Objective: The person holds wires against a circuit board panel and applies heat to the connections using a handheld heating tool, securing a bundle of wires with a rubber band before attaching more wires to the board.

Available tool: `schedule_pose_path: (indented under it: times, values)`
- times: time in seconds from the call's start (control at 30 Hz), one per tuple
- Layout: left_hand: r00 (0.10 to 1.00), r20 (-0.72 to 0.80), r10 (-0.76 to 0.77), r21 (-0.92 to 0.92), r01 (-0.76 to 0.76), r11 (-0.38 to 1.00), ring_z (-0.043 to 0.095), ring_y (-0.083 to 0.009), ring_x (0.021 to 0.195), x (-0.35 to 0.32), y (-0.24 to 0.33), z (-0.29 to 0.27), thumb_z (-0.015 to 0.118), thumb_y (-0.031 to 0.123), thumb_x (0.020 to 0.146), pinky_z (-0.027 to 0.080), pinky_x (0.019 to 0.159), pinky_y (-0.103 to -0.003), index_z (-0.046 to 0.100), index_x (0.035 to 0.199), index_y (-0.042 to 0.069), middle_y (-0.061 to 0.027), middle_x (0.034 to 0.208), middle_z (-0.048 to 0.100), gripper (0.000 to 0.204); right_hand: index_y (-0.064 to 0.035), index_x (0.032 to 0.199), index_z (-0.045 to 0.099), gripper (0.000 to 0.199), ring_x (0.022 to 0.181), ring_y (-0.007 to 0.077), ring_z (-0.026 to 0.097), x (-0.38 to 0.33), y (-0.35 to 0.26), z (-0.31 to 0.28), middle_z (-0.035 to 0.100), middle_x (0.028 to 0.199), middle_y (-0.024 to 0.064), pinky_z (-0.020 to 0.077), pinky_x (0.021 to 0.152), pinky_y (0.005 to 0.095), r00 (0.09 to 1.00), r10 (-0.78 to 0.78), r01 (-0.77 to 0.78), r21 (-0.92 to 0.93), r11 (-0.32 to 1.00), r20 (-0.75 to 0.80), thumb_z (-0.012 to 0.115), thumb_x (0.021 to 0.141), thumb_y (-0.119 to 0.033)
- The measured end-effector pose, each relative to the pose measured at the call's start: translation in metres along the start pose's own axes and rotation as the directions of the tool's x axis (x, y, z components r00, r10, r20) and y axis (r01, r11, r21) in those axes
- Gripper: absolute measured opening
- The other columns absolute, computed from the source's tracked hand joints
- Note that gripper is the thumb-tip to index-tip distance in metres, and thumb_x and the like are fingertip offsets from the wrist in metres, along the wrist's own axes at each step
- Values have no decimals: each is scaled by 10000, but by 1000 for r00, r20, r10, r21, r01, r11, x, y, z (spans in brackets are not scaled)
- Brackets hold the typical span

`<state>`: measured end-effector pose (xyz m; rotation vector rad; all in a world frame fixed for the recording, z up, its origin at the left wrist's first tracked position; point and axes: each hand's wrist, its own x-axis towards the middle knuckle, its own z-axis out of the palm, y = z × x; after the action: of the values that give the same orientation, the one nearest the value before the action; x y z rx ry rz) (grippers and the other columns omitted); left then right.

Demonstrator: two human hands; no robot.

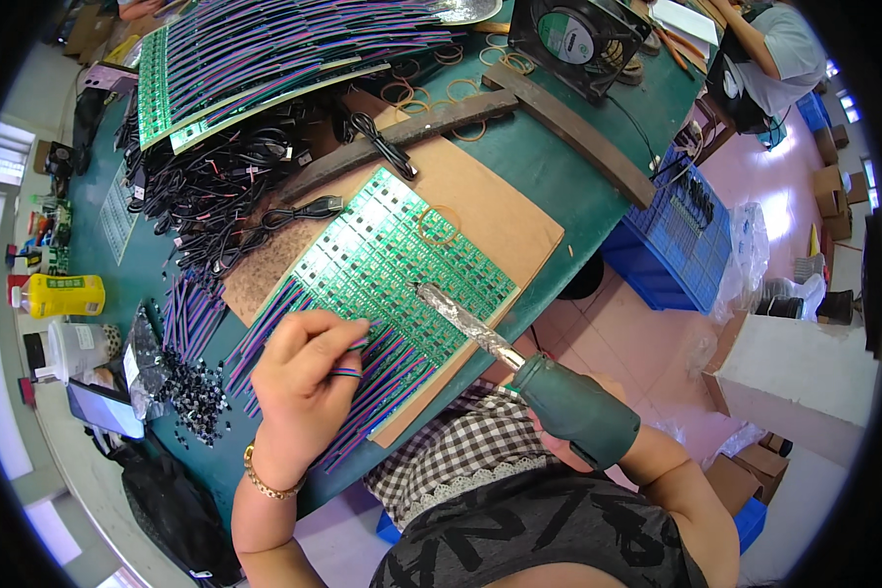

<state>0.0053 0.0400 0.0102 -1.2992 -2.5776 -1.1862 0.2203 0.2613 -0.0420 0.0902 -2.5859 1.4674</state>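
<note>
A panel of green circuit boards lies on a brown board in front of me, with rows of small dark parts. Blue, purple and black ribbon wires run from its rows toward the near left edge. My left hand, a gold bracelet at its wrist, is closed in a pinch on a ribbon wire over the panel's left side. My right hand grips a soldering iron by its green handle, largely hiding the fingers. The silvery tip points left, over the panel's middle; contact cannot be told.
Stacked wired boards and bundled black cables fill the far left. Dark bars, rubber bands and a fan lie beyond. Small black parts and a yellow bottle sit left; a blue crate stands right.
</note>
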Motion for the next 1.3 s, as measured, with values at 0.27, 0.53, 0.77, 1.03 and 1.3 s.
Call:
schedule_pose_path:
  times: [0.27, 0.53, 0.77, 1.03, 1.3]
  values:
    - [996, 92, 7, 53, -12, 999, 636, -210, 713, -7, -6, 10, 715, -80, 695, 515, 592, -298, 697, 990, 31, -92, 906, 629, 316, -38, 996, 644, 294, 703, 190, 651, -7, 4, 9, 656, 872, 54, 515, 597, 282, 970, 232, -241, 320, 916, 68, 686, 714, -108]
    - [998, 17, 61, 117, -63, 991, 644, -220, 723, -15, -10, 15, 729, -73, 660, 522, 590, -309, 691, 984, 5, -102, 904, 637, 336, 0, 1050, 656, 423, 723, 225, 675, 16, 3, 1, 676, 955, 110, 538, 610, 308, 984, -166, 157, 116, 981, 69, 740, 695, -214]
    - [997, -8, 81, 126, -80, 989, 643, -229, 733, -14, -12, 17, 726, -80, 652, 525, 602, -310, 689, 983, 1, -107, 897, 636, 343, -49, 1017, 650, 317, 724, 256, 639, 23, -10, 0, 648, 880, 53, 529, 642, 321, 991, -98, 97, 19, 995, 95, 638, 714, -141]
    - [998, -24, 59, 117, -56, 992, 631, -209, 704, -16, -12, 18, 672, -128, 658, 508, 582, -293, 694, 961, 11, -99, 884, 635, 334, -4, 1025, 656, 389, 674, 238, 659, 12, -10, 4, 656, 927, 97, 523, 571, 314, 991, -109, 106, 39, 994, 75, 743, 674, -149]
    - [998, -11, 70, 123, -68, 990, 642, -230, 724, -15, -11, 17, 727, -54, 656, 522, 599, -312, 687, 969, 13, -97, 894, 635, 323, 30, 1090, 644, 443, 745, 231, 696, 4, -16, 7, 675, 958, 126, 559, 636, 297, 763, 573, -608, 632, 480, 298, 756, 692, -130]
